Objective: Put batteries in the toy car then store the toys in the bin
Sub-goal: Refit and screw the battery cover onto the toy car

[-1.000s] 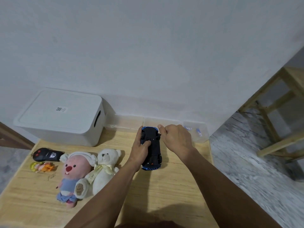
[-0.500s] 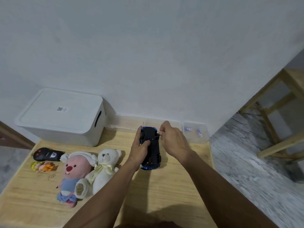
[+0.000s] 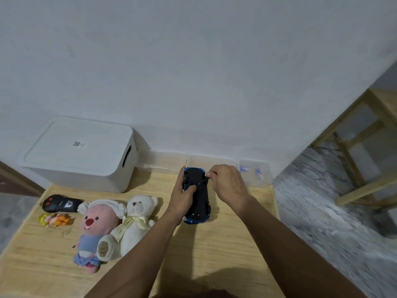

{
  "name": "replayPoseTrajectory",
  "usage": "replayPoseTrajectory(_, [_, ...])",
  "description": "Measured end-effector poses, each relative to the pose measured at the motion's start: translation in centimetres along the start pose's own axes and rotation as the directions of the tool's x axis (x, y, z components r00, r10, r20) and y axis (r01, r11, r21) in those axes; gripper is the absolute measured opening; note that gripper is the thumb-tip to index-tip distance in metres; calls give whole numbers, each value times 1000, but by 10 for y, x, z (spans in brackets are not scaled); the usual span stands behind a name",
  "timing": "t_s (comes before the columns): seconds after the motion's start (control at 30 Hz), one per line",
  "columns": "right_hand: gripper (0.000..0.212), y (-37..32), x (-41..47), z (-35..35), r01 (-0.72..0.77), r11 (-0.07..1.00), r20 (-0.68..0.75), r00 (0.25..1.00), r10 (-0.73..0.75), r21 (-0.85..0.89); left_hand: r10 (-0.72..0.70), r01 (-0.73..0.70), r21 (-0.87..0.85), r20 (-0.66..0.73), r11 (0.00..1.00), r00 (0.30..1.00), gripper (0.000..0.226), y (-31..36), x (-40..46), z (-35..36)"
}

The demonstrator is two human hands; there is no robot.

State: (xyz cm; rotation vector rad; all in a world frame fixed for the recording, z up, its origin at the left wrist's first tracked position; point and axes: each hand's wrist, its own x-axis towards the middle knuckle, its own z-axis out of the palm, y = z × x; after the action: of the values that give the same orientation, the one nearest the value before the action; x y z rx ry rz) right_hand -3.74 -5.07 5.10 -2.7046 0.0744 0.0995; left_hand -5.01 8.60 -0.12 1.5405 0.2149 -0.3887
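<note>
- Gripping the upturned car (image 3: 198, 198) at centre frame, the left hand (image 3: 182, 195) wraps its side, thumb on the underside.
- Right hand (image 3: 228, 183) pinches a small dark tool at the car's far end.
- Lidded bin (image 3: 79, 153) sits upper left; plush toys (image 3: 116, 222) lie lower left.

Arms: I see 2 bare forearms, no sleeves reaching into view.
Left hand (image 3: 182, 195): bare, no glove, ring or watch that I can see.
Right hand (image 3: 228, 182): bare too, wrist unadorned.
</note>
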Motion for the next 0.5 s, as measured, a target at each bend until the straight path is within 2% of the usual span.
replayPoseTrajectory(0.13, [17, -1, -6, 2, 21, 1000, 22, 1000, -20, -3, -12, 12, -7, -9, 1000, 1000, 67, -2, 0, -1])
replayPoseTrajectory(0.23, [11, -1, -6, 0, 18, 997, 17, 1000, -17, -82, -15, 15, -11, -6, 1000, 1000, 68, -4, 0, -1])
replayPoseTrajectory(0.37, [44, -7, -4, -6, -39, 976, 16, 999, 44, -216, -14, 13, -15, -6, 1000, 1000, 68, -6, -1, -1])
replayPoseTrajectory(0.5, [43, -6, -4, -3, -60, 989, 27, 998, 64, -133, -22, 22, 0, -6, 1000, 1000, 65, -8, 1, -2])
